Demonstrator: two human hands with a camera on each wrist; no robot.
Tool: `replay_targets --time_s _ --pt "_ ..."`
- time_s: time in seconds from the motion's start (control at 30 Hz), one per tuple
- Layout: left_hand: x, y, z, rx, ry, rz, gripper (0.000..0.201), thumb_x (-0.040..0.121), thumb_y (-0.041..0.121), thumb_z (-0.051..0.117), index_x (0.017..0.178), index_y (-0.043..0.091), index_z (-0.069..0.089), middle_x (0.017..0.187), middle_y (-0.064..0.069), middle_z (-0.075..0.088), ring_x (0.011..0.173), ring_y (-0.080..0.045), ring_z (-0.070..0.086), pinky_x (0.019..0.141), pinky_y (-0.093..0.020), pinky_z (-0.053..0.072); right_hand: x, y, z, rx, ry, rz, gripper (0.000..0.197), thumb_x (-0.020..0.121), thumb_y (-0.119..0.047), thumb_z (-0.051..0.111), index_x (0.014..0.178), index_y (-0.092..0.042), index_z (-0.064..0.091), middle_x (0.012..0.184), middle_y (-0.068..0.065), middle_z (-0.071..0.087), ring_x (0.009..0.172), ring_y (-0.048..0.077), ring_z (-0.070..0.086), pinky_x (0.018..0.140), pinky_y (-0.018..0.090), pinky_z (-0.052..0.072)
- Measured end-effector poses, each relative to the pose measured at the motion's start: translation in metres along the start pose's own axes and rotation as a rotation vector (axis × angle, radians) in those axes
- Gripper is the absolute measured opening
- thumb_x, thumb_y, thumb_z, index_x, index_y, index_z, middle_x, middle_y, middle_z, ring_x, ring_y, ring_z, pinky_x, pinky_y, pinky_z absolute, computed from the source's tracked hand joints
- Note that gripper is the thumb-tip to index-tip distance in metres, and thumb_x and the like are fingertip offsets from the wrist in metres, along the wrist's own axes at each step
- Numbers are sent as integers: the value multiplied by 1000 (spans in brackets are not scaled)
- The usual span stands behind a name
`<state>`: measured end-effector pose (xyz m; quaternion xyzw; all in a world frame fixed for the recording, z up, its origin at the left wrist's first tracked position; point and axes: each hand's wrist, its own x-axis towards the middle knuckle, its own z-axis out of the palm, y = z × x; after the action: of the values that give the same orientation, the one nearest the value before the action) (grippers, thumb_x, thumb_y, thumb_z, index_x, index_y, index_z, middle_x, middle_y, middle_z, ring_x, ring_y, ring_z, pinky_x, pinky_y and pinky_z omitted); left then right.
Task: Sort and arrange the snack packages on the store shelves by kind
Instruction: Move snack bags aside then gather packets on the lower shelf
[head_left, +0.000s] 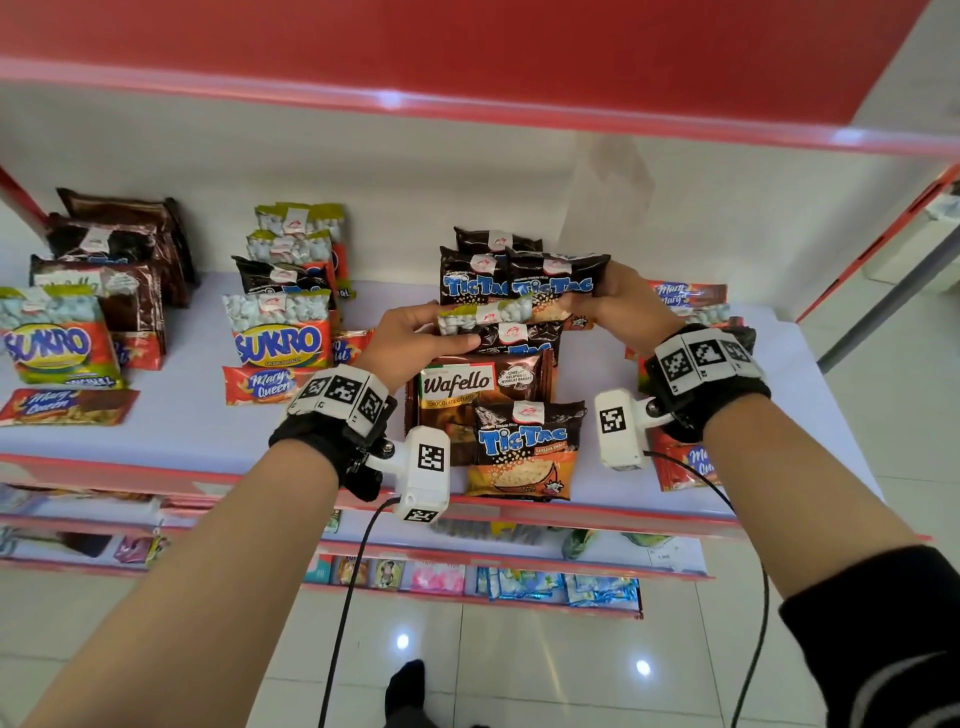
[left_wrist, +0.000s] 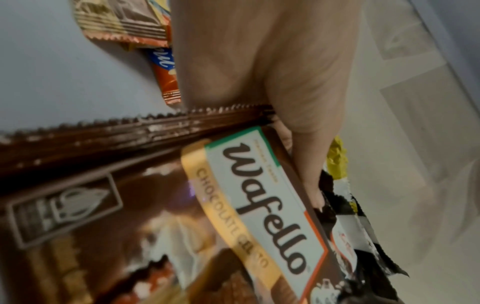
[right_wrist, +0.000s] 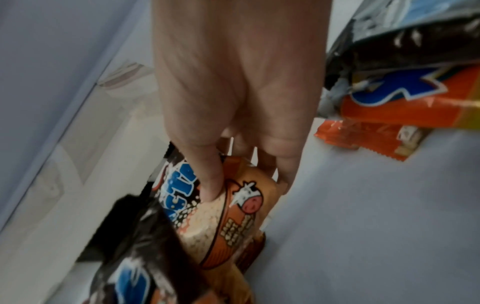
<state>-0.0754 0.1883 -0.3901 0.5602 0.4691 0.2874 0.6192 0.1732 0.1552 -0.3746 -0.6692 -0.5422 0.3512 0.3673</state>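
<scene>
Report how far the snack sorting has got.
Partly done: TicTac bags stand grouped at the back centre. In hand: the right hand grips another TicTac bag; the left hand holds a Sukro bag lying in that pile. Left: a Wafello pack, Mary Queen packs and the mixed left stacks.

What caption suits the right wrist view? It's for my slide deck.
Right hand grips an upright TicTac packet at the back of the pale shelf.

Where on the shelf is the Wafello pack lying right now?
In the head view, the Wafello pack lies in the centre stack on the shelf, just below the left hand, with a TicTac pack overlapping its lower right corner.
</scene>
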Motion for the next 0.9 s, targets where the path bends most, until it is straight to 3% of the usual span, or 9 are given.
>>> replay_targets --time_s 0.07,0.23,0.3,0.4,0.5,0.6,0.7,0.83,0.9 --pt "0 -1 -1 -3 4 5 34 74 7 77 105 17 70 89 -3 73 66 -8 70 57 -18 55 0 -4 6 12 -36 6 44 84 -14 70 124 -7 55 117 10 66 94 17 63 71 22 48" --pt "0 -2 -1 -6 6 5 26 73 8 77 94 21 71 78 5 74 62 -7 70 53 -18 53 4 -17 21 44 -95 75 42 80 -8 72 118 2 58 115 22 65 104 42 63 90 52 52" --pt "1 -2 0 -3 3 9 26 74 8 77 95 21 70 82 3 73 62 -6 70 53 -17 53 7 -20 22 -6 -133 81 36 78 -14 75 108 0 62 111 16 68 96 34 67 85 43 56" --pt "2 -2 0 -8 3 14 25 74 7 76 94 21 70 84 3 72 60 -4 69 52 -16 52 9 -26 21 -112 -155 71 26 74 -24 79 93 -14 65 94 3 69 76 10 64 63 13 50" --pt "3 -2 0 -7 -5 14 24 74 7 76 93 21 69 84 3 72 60 -4 69 52 -17 53 10 -32 22 -140 -190 84 24 74 -21 80 88 -20 61 79 -9 64 68 -2 60 51 4 44" --pt "6 -4 0 2 0 17 24 74 8 77 92 21 68 85 3 72 63 -5 69 56 -19 55 14 -33 24 -116 -174 116 27 73 -12 79 91 -14 59 84 -1 66 72 7 62 51 13 48" --pt "10 -5 -1 9 -4 26 25 74 8 77 93 21 68 87 4 73 68 -7 70 64 -23 57 17 -32 25 -123 -84 113 26 70 -7 79 83 -14 59 100 12 65 91 22 61 72 34 52" --pt "14 -6 0 7 -14 46 28 73 7 77 95 21 68 90 5 73 74 -8 71 70 -25 58 17 -30 28 -116 -83 141 23 73 -4 74 69 -20 59 77 -2 61 74 13 58 52 16 47" --pt "15 -6 1 18 -15 66 29 73 7 77 97 21 68 92 6 73 78 -8 70 72 -23 57 17 -30 27 -120 -106 181 20 77 -5 72 70 -19 60 77 -4 61 73 11 59 52 13 49"
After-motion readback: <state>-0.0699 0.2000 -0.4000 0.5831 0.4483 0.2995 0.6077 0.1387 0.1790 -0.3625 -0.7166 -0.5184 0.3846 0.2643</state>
